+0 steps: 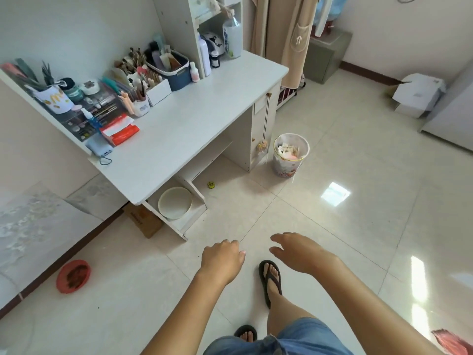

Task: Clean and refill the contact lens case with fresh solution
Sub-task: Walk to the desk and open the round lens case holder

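I stand on the tiled floor a step back from a white desk (179, 124). My left hand (221, 260) hangs in front of me with its fingers curled in and nothing in it. My right hand (299, 251) is beside it, fingers apart and empty. No contact lens case can be picked out among the clutter at the desk's back. A tall white bottle (204, 53) and a large clear bottle (232, 38) stand in the shelf unit at the desk's far end. A red tissue pack (119, 129) lies at the desk's left.
A patterned waste bin (290, 155) full of rubbish stands right of the desk. A white basin (174, 202) sits under the desk, a red dish (73, 276) on the floor at left. Brushes, cups and a blue basket (176, 73) crowd the desk's back.
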